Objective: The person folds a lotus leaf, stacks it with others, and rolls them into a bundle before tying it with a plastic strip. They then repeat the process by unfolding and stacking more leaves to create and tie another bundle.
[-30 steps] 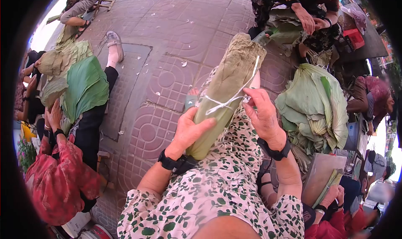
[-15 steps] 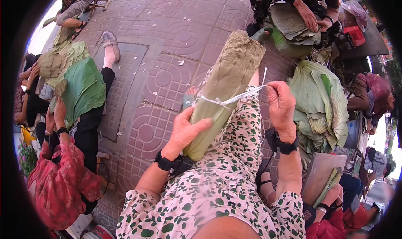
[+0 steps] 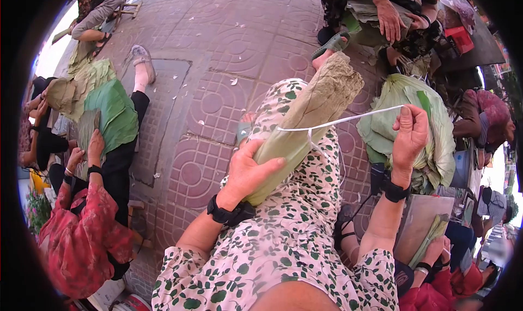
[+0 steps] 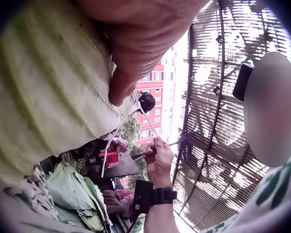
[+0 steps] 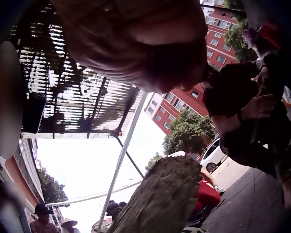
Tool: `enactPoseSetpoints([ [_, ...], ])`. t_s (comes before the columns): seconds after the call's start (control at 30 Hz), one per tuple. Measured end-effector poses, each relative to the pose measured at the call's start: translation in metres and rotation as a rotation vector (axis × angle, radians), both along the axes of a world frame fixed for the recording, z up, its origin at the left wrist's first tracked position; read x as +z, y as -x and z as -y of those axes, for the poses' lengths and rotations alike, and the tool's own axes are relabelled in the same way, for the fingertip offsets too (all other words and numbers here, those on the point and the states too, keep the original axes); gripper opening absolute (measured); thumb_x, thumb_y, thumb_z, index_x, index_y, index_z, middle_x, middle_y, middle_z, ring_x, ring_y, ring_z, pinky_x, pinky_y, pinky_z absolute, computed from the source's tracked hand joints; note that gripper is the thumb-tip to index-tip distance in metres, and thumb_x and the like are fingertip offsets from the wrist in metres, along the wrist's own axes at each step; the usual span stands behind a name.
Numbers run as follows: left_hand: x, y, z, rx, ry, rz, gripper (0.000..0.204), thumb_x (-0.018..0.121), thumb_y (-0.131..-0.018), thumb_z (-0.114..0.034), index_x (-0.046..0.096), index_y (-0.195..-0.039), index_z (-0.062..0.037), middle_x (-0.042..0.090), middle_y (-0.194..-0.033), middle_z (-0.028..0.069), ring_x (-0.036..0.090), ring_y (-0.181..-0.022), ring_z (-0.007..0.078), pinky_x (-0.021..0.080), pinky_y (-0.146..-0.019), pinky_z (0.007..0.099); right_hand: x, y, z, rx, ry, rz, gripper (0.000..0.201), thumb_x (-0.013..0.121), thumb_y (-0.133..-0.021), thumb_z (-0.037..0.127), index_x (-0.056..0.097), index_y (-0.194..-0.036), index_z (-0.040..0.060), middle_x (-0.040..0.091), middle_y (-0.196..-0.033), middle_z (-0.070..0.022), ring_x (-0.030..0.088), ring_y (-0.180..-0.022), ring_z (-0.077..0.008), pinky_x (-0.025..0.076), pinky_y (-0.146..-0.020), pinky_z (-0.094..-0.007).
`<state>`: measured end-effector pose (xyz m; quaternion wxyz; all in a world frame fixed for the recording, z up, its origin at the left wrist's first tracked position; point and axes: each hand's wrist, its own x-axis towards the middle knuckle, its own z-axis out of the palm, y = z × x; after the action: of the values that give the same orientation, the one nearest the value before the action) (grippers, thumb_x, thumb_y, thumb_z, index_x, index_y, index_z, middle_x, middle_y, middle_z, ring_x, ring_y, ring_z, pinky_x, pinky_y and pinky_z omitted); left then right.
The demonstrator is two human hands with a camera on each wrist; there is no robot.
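Note:
A long folded bundle of dried leaves [image 3: 329, 90], brown at its far end and pale green nearer the body, lies slanted over the wearer's lap in the head view. My left hand [image 3: 249, 172] grips its lower part, thumb across the top. Around the bundle runs a white string [image 3: 357, 119], drawn out taut to the right. Its end is pinched in the fingers of my right hand [image 3: 409, 139], raised apart from the bundle. In the left wrist view the ribbed bundle [image 4: 43, 87] fills the left side, and a loose string tail [image 4: 105, 158] hangs down.
A heap of large pale green leaves [image 3: 406, 126] stands just behind the right hand. At left, a person in red [image 3: 87, 235] handles leaves [image 3: 111, 115]; another person's hands [image 3: 389, 22] work leaves at top right. Patterned paving [image 3: 218, 104] covers the ground, and a board [image 3: 422, 218] leans at lower right.
My right hand has moved from beside the bundle out to the right, drawing the string long and straight. The bundle has tilted further right; the left hand keeps its grip.

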<state>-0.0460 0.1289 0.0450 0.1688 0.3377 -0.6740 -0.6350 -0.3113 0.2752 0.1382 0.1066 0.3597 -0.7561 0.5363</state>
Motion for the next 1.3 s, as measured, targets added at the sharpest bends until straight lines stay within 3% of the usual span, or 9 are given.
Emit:
enactPoseSetpoints([
  [0.07,0.005,0.002,0.001,0.029,-0.108,-0.029,0.047,0.078,-0.073,-0.022,0.058,-0.107,0.0027,0.063,-0.092,0.0052,0.058,-0.082,0.0093,0.048,-0.072,0.0235,-0.002,0.002,-0.004,-0.006,-0.129,0.130,0.015,0.057,-0.090,0.013,0.057,-0.095,-0.0010,0.057,-0.081,-0.0038,0.050,-0.065,-0.0099,0.042,-0.058,-0.0231],
  [0.17,0.011,0.002,0.003,0.075,-0.241,-0.065,0.045,0.076,-0.073,-0.019,0.058,-0.107,0.0036,0.064,-0.092,0.0068,0.059,-0.081,0.0105,0.049,-0.071,0.0246,-0.004,-0.007,-0.004,0.062,-0.446,-0.395,0.026,0.058,-0.083,0.008,0.055,-0.108,-0.0001,0.055,-0.107,-0.0138,0.054,-0.090,-0.0232,0.044,-0.079,-0.0316],
  [0.27,0.012,0.003,0.000,0.098,-0.296,-0.109,0.045,0.076,-0.073,-0.018,0.057,-0.108,0.0037,0.064,-0.093,0.0069,0.059,-0.081,0.0107,0.050,-0.071,0.0250,0.002,-0.041,-0.001,0.075,-0.285,-0.031,0.023,0.059,-0.083,0.007,0.056,-0.106,0.0014,0.056,-0.103,-0.0125,0.055,-0.087,-0.0238,0.045,-0.077,-0.0312],
  [0.43,0.015,0.007,-0.002,0.091,-0.356,-0.141,0.047,0.078,-0.073,-0.020,0.056,-0.108,0.0032,0.062,-0.094,0.0057,0.058,-0.082,0.0099,0.049,-0.072,0.0242,-0.028,-0.092,0.017,0.456,-0.262,-0.046,0.022,0.066,-0.074,0.005,0.059,-0.095,0.0022,0.055,-0.092,-0.0136,0.055,-0.086,-0.0311,0.046,-0.074,-0.0353],
  [0.77,0.006,0.006,0.000,0.103,-0.180,-0.132,0.043,0.075,-0.074,-0.016,0.057,-0.106,0.0056,0.064,-0.093,0.0086,0.060,-0.079,0.0110,0.051,-0.069,0.0245,-0.045,-0.113,0.035,0.540,-0.290,-0.070,0.011,0.064,-0.076,0.006,0.056,-0.084,0.0016,0.051,-0.084,-0.0104,0.053,-0.080,-0.0293,0.045,-0.068,-0.0362],
  [0.87,-0.004,0.002,0.008,0.123,-0.226,-0.182,0.042,0.075,-0.074,-0.018,0.057,-0.105,0.0052,0.064,-0.091,0.0085,0.060,-0.077,0.0107,0.050,-0.067,0.0237,-0.046,-0.116,0.027,0.548,-0.301,0.017,0.009,0.061,-0.082,0.005,0.056,-0.089,0.0021,0.055,-0.087,-0.0079,0.054,-0.079,-0.0213,0.044,-0.070,-0.0301],
  [0.93,-0.011,0.001,0.011,0.137,-0.254,-0.208,0.042,0.075,-0.074,-0.019,0.058,-0.104,0.0049,0.064,-0.090,0.0084,0.061,-0.076,0.0106,0.050,-0.066,0.0234,-0.045,-0.121,0.025,0.617,-0.226,0.484,0.008,0.058,-0.086,0.006,0.055,-0.092,0.0009,0.055,-0.086,-0.0040,0.052,-0.077,-0.0129,0.044,-0.070,-0.0252],
  [0.97,-0.015,0.002,0.012,0.141,-0.252,-0.233,0.041,0.075,-0.074,-0.019,0.058,-0.104,0.0048,0.064,-0.089,0.0083,0.061,-0.075,0.0106,0.051,-0.066,0.0234,-0.045,-0.119,0.025,0.647,-0.248,0.469,0.012,0.056,-0.089,0.007,0.054,-0.099,-0.0001,0.054,-0.088,-0.0021,0.049,-0.078,-0.0086,0.043,-0.071,-0.0225],
  [1.3,-0.014,-0.011,0.014,0.207,-0.294,-0.303,0.037,0.074,-0.077,-0.021,0.057,-0.101,0.0028,0.064,-0.086,0.0067,0.060,-0.071,0.0094,0.050,-0.063,0.0225,-0.048,-0.130,0.039,0.618,-0.368,0.264,0.035,0.055,-0.080,-0.001,0.050,-0.115,0.0005,0.052,-0.095,-0.0113,0.055,-0.077,-0.0182,0.046,-0.070,-0.0301],
])
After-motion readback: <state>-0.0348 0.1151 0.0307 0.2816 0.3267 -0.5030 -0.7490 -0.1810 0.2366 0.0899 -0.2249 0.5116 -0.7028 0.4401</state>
